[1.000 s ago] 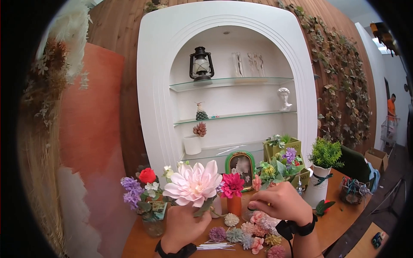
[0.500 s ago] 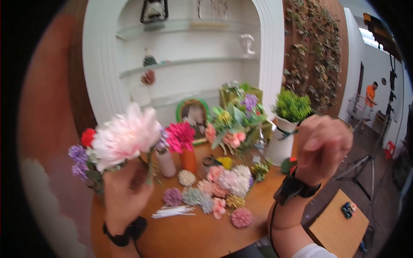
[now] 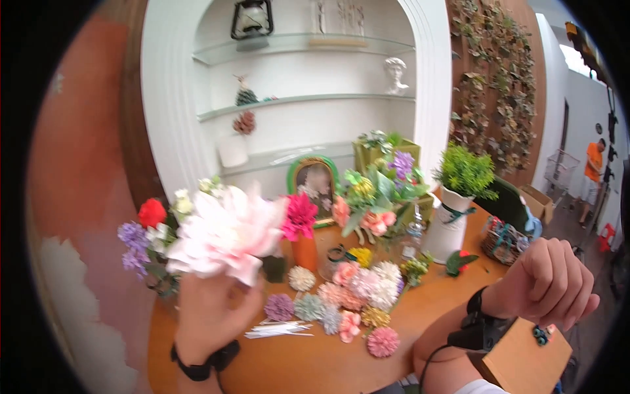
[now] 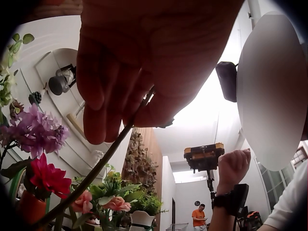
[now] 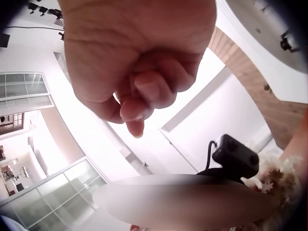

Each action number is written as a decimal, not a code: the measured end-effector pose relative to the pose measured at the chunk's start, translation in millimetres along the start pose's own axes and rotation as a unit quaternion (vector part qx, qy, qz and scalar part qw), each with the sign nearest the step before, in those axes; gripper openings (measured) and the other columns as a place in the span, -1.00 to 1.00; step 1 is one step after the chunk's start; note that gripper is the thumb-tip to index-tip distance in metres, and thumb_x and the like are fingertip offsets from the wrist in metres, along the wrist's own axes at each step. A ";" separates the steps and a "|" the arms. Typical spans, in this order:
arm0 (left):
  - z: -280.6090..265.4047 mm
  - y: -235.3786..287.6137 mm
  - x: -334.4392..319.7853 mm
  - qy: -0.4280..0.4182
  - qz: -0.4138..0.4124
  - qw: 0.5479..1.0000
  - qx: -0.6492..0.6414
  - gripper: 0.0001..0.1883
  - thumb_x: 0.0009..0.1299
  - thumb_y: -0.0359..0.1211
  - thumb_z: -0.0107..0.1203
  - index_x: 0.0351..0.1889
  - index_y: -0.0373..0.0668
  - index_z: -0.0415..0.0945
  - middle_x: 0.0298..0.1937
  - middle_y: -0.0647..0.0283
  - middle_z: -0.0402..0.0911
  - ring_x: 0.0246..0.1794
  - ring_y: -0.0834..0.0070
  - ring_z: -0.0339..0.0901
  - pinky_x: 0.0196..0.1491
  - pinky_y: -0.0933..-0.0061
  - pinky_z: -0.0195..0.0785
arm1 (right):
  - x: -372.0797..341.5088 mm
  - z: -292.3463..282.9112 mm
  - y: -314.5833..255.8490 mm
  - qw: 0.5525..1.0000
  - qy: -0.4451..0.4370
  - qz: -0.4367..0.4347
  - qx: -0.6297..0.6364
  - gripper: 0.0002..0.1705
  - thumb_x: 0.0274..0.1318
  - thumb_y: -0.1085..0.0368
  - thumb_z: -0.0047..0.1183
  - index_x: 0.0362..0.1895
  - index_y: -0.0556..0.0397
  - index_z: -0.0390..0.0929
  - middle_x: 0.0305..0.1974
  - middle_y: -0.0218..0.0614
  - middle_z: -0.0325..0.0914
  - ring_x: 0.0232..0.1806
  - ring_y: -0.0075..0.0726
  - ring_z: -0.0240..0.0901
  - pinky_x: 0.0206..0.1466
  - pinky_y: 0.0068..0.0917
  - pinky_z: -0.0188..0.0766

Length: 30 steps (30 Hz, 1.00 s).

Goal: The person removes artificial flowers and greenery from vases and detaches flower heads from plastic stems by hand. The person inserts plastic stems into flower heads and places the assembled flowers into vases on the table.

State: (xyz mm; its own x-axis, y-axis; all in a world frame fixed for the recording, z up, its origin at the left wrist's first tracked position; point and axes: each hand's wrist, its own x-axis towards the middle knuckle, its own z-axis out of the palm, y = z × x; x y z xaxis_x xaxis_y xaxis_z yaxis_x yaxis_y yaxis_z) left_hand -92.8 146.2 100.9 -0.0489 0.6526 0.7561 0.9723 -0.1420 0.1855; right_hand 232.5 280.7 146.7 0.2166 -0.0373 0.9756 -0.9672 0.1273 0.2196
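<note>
On the left of the head view, my left hand [image 3: 220, 315] holds a large pale pink artificial flower [image 3: 226, 230] upright by its stem. In the left wrist view the long greenish stem [image 4: 98, 166] runs down from between thumb and fingers. My right hand [image 3: 545, 282] is raised at the right, beyond the table's edge. Its fingers are curled in toward the palm in the right wrist view, and nothing shows between them. Below and between the hands lie several loose flower heads [image 3: 351, 295] and a bundle of thin white sticks [image 3: 279, 329].
A magenta flower [image 3: 300, 215] stands in an orange vase [image 3: 304, 253] behind the flower heads. Further right are a glass bottle [image 3: 413, 240], a white pitcher [image 3: 447, 230] with a green plant, and a basket [image 3: 500, 243]. A small wooden table [image 3: 525, 358] stands beside the main table [image 3: 289, 368].
My right hand has swung from above the flower heads out to the right, past the table edge. The left hand keeps hold of the pink flower. The head view has tilted down and turned right.
</note>
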 end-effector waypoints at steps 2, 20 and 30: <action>0.6 6.9 4.6 -0.003 0.021 1.000 -0.006 -0.71 0.19 -0.43 0.29 -0.11 -0.24 0.60 -0.49 0.28 0.61 -0.58 0.58 0.53 -0.52 0.57 0.36 | -6.2 -2.7 14.6 0.995 -0.025 0.000 -0.097 -0.50 0.27 0.31 0.04 -0.79 0.06 0.48 -0.86 -0.49 0.35 -0.92 -0.63 0.11 -0.80 -0.67 -0.12; 2.5 2.5 4.8 -0.118 0.076 0.990 0.020 -0.75 0.20 -0.15 0.26 -0.21 0.01 0.66 -0.45 0.22 0.63 -0.51 0.15 0.58 -0.46 0.22 0.45 | -29.0 -5.0 97.8 0.710 -0.361 0.328 -0.508 -0.26 -0.06 0.08 0.37 0.29 -0.28 0.45 -0.42 -0.46 0.53 -0.57 -0.41 0.50 -0.54 -0.44 0.39; 6.0 -1.9 -0.2 -0.170 0.139 0.975 0.031 -0.75 0.31 -0.09 0.19 -0.17 0.02 0.61 -0.45 0.20 0.62 -0.54 0.15 0.57 -0.48 0.18 0.43 | -46.4 5.1 113.4 0.679 -0.392 0.323 -0.530 -0.45 -0.22 0.21 0.39 -0.01 -0.18 0.57 -0.33 -0.40 0.58 -0.46 -0.20 0.55 -0.46 -0.37 0.44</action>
State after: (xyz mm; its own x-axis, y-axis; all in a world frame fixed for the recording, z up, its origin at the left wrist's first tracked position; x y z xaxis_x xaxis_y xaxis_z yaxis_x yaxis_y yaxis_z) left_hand -93.2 150.8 96.6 0.2867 0.8064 0.5173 0.9497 -0.3103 -0.0426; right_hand 112.1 291.8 126.3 -0.7475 -0.0974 0.6571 -0.0980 0.9945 0.0360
